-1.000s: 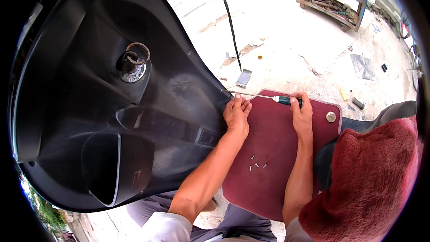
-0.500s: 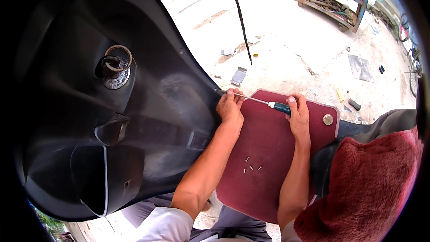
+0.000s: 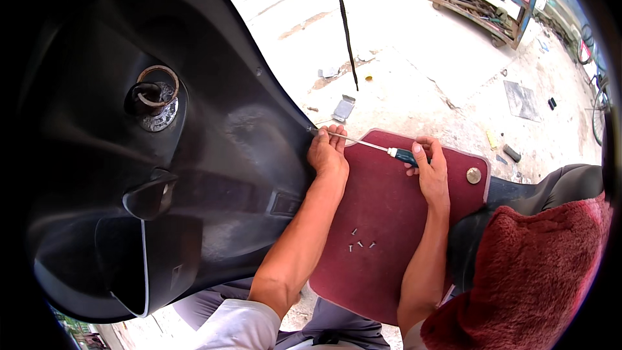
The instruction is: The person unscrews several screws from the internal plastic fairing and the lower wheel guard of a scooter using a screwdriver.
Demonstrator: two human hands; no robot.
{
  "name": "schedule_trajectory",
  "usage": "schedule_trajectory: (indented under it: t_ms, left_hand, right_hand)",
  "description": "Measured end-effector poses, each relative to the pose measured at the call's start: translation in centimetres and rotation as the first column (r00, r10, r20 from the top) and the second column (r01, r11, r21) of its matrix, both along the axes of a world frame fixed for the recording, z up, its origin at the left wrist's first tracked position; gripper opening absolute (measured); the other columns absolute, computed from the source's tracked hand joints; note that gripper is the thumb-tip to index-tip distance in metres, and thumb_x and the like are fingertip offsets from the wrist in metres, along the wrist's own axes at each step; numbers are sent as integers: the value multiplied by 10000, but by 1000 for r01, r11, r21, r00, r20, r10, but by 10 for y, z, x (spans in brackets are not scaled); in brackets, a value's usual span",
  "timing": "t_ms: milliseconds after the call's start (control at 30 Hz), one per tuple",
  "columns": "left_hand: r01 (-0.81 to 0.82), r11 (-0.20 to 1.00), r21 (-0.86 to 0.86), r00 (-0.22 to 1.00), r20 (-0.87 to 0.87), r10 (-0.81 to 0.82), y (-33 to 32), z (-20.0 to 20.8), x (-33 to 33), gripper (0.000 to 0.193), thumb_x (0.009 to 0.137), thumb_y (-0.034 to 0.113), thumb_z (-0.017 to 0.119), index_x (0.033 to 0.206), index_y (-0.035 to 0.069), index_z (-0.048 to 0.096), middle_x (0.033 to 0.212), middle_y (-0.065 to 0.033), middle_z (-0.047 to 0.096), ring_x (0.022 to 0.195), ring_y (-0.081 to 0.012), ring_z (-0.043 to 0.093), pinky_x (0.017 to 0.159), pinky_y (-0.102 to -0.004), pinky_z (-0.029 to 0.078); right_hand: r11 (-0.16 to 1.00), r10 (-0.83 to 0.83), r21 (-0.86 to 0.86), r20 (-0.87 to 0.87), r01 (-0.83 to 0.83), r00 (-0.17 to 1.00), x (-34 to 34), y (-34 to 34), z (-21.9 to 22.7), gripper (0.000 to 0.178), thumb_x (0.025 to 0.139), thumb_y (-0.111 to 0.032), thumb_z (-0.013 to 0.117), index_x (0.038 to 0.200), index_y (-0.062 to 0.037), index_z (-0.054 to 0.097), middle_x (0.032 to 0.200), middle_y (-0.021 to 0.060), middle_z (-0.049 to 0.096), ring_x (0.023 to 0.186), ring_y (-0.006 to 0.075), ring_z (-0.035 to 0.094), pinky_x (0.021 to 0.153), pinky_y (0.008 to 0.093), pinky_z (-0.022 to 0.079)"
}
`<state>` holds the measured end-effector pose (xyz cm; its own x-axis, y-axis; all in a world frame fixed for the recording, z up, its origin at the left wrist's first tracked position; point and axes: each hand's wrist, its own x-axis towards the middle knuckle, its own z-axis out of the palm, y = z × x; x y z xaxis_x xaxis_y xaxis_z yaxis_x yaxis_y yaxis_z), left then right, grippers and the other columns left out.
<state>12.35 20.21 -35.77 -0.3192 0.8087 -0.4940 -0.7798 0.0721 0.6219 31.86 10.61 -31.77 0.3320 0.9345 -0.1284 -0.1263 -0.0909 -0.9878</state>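
Green-handled, the slim metal screwdriver (image 3: 403, 155) is grasped by the right hand (image 3: 434, 178), whose fingers have curled further under the handle, suggesting a turn. The left hand (image 3: 331, 155) meets the shaft beside the edge of the black plastic panel (image 3: 210, 149); whether it pinches, I can't tell. Pale concrete floor (image 3: 414, 84) opens beyond; four silver screws (image 3: 361, 244) lie well inside the edges of the maroon mat (image 3: 376, 191).

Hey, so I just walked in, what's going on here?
A person's right hand grips a screwdriver by its dark green handle, the shaft reaching toward the edge of a large black panel. The left hand is at the shaft's far end, by that edge; whether it grips the shaft is hard to tell. Four small screws lie loose on a maroon mat.
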Motion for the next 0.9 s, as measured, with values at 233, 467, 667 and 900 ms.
schedule_trajectory:
  t_ms: [233, 467, 667, 900]
  left_hand:
    - [-143, 990, -19, 978, 149, 144, 10, 15, -4, 389, 1052, 325, 536, 1127, -56, 535, 1112, -133, 632, 1071, -265, 659, 979, -380, 583]
    - [-170, 984, -60, 983, 54, 173, 20, 8, -5, 358, 1053, 348, 529, 1111, -5, 550, 1047, -102, 650, 973, -218, 678, 887, -328, 601]
    - [-44, 998, -45, 999, -25, 43, -5, 23, 6, 286, 1026, 299, 442, 991, 25, 517, 1025, -144, 651, 952, -259, 671, 873, -380, 592]
    - [116, 979, 171, 917, -397, -39, -77, 48, -7, 344, 1073, 255, 397, 1113, -12, 610, 1154, -152, 677, 1093, -264, 663, 973, -380, 532]
  right_hand:
    - [975, -35, 220, 232, -17, 972, 11, 2, -19, 255, 891, -14, 700, 1129, -33, 611, 1027, 42, 614, 909, 97, 574, 792, 240, 490]
    - [978, -3, 209, -90, 22, 996, 7, 5, -18, 381, 779, 136, 708, 1108, -34, 615, 1124, 70, 631, 1025, 120, 593, 880, 251, 493]
    - [924, 53, 365, -419, 114, 907, 26, -1, -23, 370, 758, 190, 623, 1054, -30, 588, 1104, 135, 637, 1033, 203, 631, 883, 299, 538]
    - [892, -78, 212, -797, 399, 599, 45, 7, -31, 201, 879, 98, 551, 1026, -37, 526, 940, 144, 611, 873, 266, 637, 781, 366, 544]
